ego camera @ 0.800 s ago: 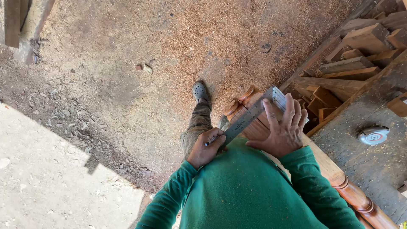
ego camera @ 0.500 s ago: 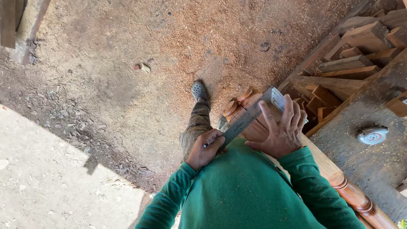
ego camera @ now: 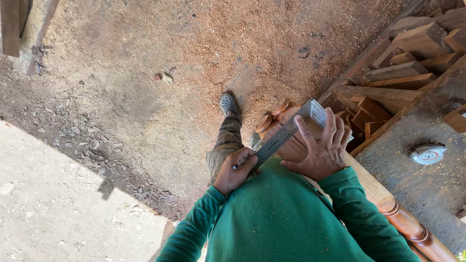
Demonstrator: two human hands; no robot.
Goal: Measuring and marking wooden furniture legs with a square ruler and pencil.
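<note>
The person wears a green long-sleeved top, its ribbed cuffs ending at the bare left hand (ego camera: 236, 171) and right hand (ego camera: 324, 149). One leg shows in mottled brown-green camouflage trousers (ego camera: 227, 141), ending in a grey perforated clog (ego camera: 228, 103) on the far side.

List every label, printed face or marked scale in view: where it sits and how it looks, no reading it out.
Round grey tape measure: on the wooden bench at right, white-and-red label on its face.
Steel try square: on the turned reddish wooden post, under the right hand, with printed graduations.
</note>
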